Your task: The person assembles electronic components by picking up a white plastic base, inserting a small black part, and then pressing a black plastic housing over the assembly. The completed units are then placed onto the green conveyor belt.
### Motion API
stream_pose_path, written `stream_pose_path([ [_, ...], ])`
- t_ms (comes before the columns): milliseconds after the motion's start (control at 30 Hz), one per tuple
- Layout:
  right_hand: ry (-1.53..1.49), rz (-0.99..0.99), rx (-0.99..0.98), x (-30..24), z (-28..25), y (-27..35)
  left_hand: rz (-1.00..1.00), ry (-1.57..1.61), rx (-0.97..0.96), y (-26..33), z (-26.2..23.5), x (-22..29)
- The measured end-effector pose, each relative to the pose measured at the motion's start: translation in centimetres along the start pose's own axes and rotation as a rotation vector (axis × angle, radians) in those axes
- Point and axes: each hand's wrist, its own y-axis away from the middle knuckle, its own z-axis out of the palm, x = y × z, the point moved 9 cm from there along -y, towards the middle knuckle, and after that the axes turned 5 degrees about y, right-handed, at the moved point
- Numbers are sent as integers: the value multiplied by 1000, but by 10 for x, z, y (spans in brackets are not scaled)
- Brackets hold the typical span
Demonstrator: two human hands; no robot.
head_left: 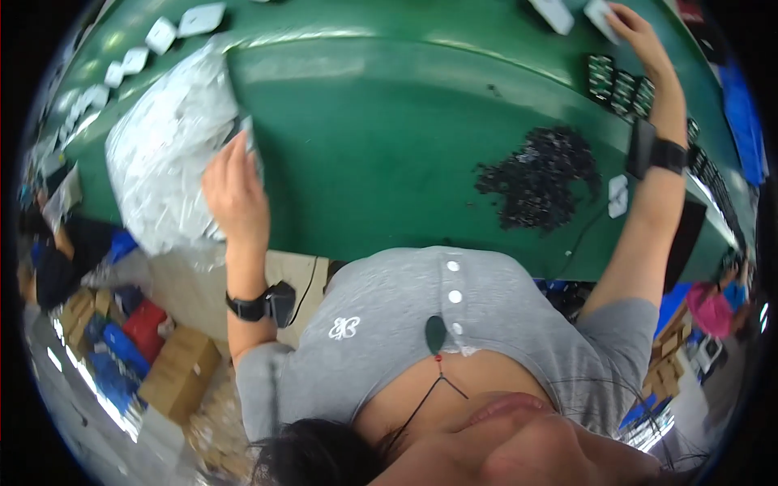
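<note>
Green table (389, 146): left hand (235, 190) grips plastic bag (166, 154); right hand (636, 32) touches white piece (600, 14).

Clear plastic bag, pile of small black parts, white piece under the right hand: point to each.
Clear plastic bag (166, 154): head view, on its crinkled middle.
Pile of small black parts (541, 180): head view, heap's centre.
White piece (600, 14): head view, its flat face.
</note>
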Motion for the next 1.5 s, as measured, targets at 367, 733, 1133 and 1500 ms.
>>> stream_pose_path([
  [367,-62,20,335,-20,-23,16,-159,597,-89,-26,45,27],
  [733,-27,-87,500,-160,30,167,19,348,-137,-20,55,67],
  [1133,238,-319,405,-229,117,167,164,406,-120,-24,69,117],
  [1500,-89,-252,283,-234,143,152,-253,1305,-410,-36,89,125],
])
